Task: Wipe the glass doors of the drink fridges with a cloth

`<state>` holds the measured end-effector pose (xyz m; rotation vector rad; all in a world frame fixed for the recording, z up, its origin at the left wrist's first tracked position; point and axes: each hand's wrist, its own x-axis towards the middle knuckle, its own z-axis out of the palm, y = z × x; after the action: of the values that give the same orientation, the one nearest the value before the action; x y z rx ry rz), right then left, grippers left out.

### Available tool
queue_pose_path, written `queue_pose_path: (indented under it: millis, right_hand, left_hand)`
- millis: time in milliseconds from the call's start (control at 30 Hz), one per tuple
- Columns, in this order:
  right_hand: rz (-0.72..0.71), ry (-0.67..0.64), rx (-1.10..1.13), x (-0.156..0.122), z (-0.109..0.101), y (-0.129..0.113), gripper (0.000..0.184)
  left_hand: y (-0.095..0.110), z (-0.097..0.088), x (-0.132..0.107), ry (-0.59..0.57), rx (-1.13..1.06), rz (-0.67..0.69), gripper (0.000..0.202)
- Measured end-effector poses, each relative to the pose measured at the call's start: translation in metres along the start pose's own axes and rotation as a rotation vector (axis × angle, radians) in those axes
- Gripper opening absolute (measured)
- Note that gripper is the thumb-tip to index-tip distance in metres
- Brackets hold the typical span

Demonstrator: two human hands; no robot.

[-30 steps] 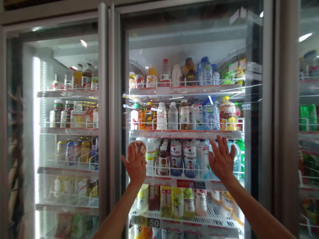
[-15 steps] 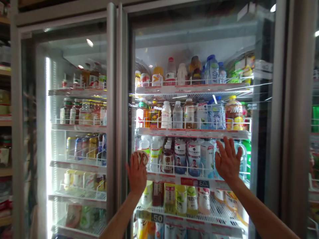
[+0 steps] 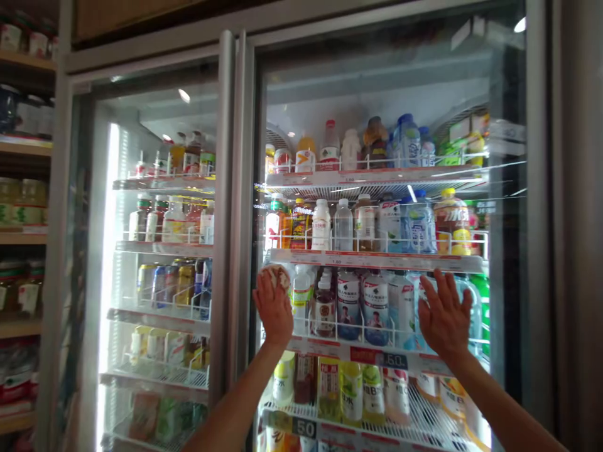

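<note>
My left hand (image 3: 274,317) is raised to the left part of the glass door (image 3: 377,78) of a drinks fridge. Under its fingers is a crumpled, light cloth with brownish patches (image 3: 281,274), pressed towards the pane. To the right, my right hand (image 3: 445,320) has its fingers spread, palm towards the same door, holding nothing. Whether that palm touches the glass I cannot tell. Behind the pane, dark-labelled bottles (image 3: 348,304) stand on a wire-fronted shelf between my hands.
A second glass door (image 3: 155,107) on the left shows cans and bottles inside. Metal door frames (image 3: 234,188) run vertically between the two. Wooden shelves with jars (image 3: 26,238) stand at the far left. A black price tag (image 3: 304,428) hangs on a lower shelf.
My left hand has slid upward with the cloth, now just below the price strip of the middle shelf. My right hand keeps nearly the same place on the door. The view has shifted slightly.
</note>
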<state>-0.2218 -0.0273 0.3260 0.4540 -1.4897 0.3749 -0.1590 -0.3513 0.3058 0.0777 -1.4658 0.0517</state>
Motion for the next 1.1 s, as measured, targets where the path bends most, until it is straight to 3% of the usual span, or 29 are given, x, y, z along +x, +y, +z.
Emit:
queue_pose_path:
  millis: [100,167,200,233,333,367,400,433,533,600,633,667,733,800,867,933,1000,1033,1100]
  right_hand:
    - [-0.003,0.004,0.01,-0.001,-0.001,0.001,0.048]
    - [-0.009,0.008,0.025,-0.001,-0.002,0.002,0.048]
    - [-0.01,0.009,0.033,-0.001,-0.002,0.002,0.049]
    - [-0.011,0.009,0.04,-0.001,-0.002,0.003,0.049]
    - [-0.008,0.008,0.045,-0.001,-0.001,0.002,0.05]
    - [-0.003,0.007,0.042,-0.001,-0.001,0.002,0.05]
    - [0.002,0.007,0.038,-0.001,-0.001,0.001,0.05]
    - [0.004,0.007,0.035,-0.001,-0.001,0.001,0.05]
    - [0.002,0.011,0.039,-0.001,-0.001,0.002,0.049]
    - [-0.005,0.015,0.044,-0.002,-0.001,0.002,0.049]
    - [-0.007,0.016,0.046,-0.002,-0.001,0.002,0.05]
    - [-0.007,0.016,0.048,-0.001,-0.002,0.002,0.05]
    - [-0.006,0.018,0.049,-0.001,-0.001,0.001,0.05]
    - [-0.004,0.022,0.05,-0.001,-0.001,0.0,0.05]
    - [-0.004,0.024,0.05,-0.001,-0.001,0.0,0.051]
    - [-0.007,0.025,0.049,-0.001,-0.001,0.0,0.051]
    - [-0.013,0.03,0.045,-0.001,0.0,0.002,0.052]
    - [-0.014,0.031,0.044,-0.001,0.0,0.003,0.052]
    - [-0.038,0.036,0.032,-0.001,0.001,0.005,0.053]
  left_hand:
    - [0.032,0.001,-0.001,-0.091,-0.147,0.464,0.049]
    - [0.033,0.002,0.009,-0.147,-0.179,0.64,0.047]
    - [0.026,0.004,0.018,-0.153,-0.156,0.597,0.046]
    - [0.017,0.005,0.03,-0.138,-0.115,0.467,0.046]
    - [-0.003,0.014,0.065,-0.014,-0.008,-0.069,0.049]
    - [-0.002,0.017,0.072,0.018,-0.006,-0.162,0.049]
    - [0.004,0.018,0.075,0.026,-0.023,-0.171,0.049]
    - [0.013,0.019,0.075,0.003,-0.054,-0.095,0.049]
    - [0.036,0.015,0.064,-0.143,-0.176,0.403,0.047]
    - [0.032,0.014,0.067,-0.192,-0.202,0.572,0.045]
    - [0.024,0.014,0.073,-0.178,-0.189,0.524,0.045]
    - [0.014,0.016,0.083,-0.142,-0.166,0.393,0.045]
    - [-0.002,0.021,0.105,-0.029,-0.115,0.015,0.045]
    - [-0.001,0.026,0.12,0.046,-0.1,-0.216,0.046]
    - [0.016,0.028,0.121,0.032,-0.124,-0.133,0.047]
    - [0.035,0.027,0.113,-0.058,-0.172,0.194,0.048]
    - [0.04,0.024,0.11,-0.144,-0.199,0.478,0.048]
    - [0.036,0.024,0.113,-0.156,-0.194,0.514,0.047]
    - [0.019,0.025,0.129,-0.102,-0.149,0.324,0.046]
